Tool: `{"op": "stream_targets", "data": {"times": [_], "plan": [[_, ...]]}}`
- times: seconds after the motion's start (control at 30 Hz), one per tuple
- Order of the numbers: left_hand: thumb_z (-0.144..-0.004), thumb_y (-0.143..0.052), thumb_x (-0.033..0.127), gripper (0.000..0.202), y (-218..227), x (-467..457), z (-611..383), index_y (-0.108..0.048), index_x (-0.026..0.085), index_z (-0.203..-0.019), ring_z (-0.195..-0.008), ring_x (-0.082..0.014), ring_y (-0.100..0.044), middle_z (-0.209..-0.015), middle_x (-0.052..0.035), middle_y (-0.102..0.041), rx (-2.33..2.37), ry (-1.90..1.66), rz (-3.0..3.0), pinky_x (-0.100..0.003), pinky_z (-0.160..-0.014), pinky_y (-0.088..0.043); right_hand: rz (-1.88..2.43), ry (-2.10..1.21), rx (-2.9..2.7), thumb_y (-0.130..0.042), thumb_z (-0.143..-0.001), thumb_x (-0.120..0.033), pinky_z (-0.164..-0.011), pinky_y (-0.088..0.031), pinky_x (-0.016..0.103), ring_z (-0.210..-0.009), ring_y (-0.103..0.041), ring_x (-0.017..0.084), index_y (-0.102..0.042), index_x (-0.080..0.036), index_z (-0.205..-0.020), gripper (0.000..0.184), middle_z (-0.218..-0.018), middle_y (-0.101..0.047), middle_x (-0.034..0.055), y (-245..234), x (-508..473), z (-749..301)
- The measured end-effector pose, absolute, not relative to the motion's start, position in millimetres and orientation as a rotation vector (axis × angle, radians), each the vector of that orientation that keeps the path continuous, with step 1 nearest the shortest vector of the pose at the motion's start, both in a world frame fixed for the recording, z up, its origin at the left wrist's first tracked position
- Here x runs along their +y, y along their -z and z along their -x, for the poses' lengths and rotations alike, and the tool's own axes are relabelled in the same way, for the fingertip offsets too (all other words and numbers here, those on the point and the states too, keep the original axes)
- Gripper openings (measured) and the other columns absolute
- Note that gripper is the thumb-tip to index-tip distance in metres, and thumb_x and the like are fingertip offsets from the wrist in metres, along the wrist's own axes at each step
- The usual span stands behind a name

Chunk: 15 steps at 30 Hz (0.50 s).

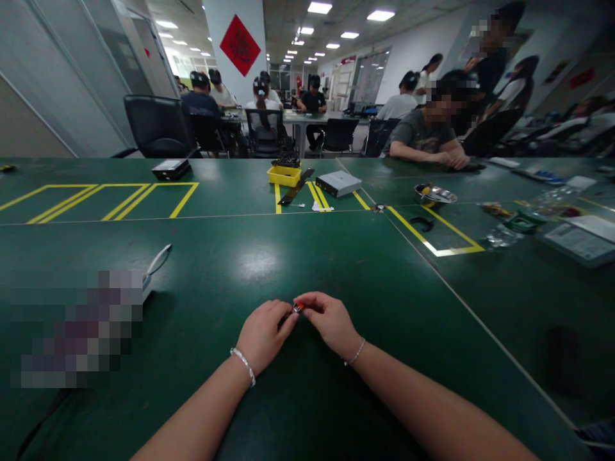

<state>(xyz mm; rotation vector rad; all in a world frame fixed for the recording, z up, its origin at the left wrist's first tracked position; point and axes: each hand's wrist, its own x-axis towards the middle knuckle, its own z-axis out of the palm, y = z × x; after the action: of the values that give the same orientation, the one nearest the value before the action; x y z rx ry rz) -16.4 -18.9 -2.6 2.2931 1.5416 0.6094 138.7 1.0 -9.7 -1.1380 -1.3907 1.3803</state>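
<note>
Both of my hands meet at the front middle of the green table (202,269). Between their fingertips is a small orange and silver piece (298,307), too small for me to name its kind. My left hand (266,333) pinches its left side with thumb and fingers. From the right, my right hand (331,323) grips the orange end between thumb and forefinger. The piece is held just over the tabletop, partly hidden by the fingers. A bracelet circles each wrist.
Left lies a pixelated long object (91,326) with a white loop. Farther back are a yellow bin (284,175), a grey box (339,183), a black box (172,169) and a metal bowl (435,194). Plastic bottles (519,224) lie right. A person (432,128) sits across the table.
</note>
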Motion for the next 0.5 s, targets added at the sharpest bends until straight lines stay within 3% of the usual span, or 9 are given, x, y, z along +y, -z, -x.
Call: {"op": "stream_targets", "data": {"times": [0.23, 0.5], "plan": [[-0.085, -0.036, 0.031, 0.024, 5.2, -19.9, 14.7, -0.056, 0.019, -0.078, -0.07, -0.0154, -0.05, -0.073, -0.003, -0.056, 1.613, -0.618, -2.433, -0.028, -0.066, -0.04, 1.163, -1.19, -1.59, -0.048, -0.07, -0.012, -0.093, -0.041, 0.037, -0.101, -0.055, 0.017, -0.053, -0.024, -0.115, 0.047, -0.113, -0.058, 0.0024, 16.1, -11.7, -133.9], [-0.086, -0.034, 0.032, 0.027, 7.2, -18.8, 15.1, -0.053, 0.019, -0.073, -0.067, -0.0161, -0.048, -0.07, -0.0031, -0.054, 1.67, -0.542, -2.535, -0.03, -0.063, -0.038, 1.156, -0.998, -1.791, -0.046, -0.071, -0.01, -0.094, -0.04, 0.038, -0.103, -0.054, 0.018, -0.046, -0.027, -0.123, 0.055, -0.119, -0.053, 0.0017, 21.2, -16.0, -132.4]]}}
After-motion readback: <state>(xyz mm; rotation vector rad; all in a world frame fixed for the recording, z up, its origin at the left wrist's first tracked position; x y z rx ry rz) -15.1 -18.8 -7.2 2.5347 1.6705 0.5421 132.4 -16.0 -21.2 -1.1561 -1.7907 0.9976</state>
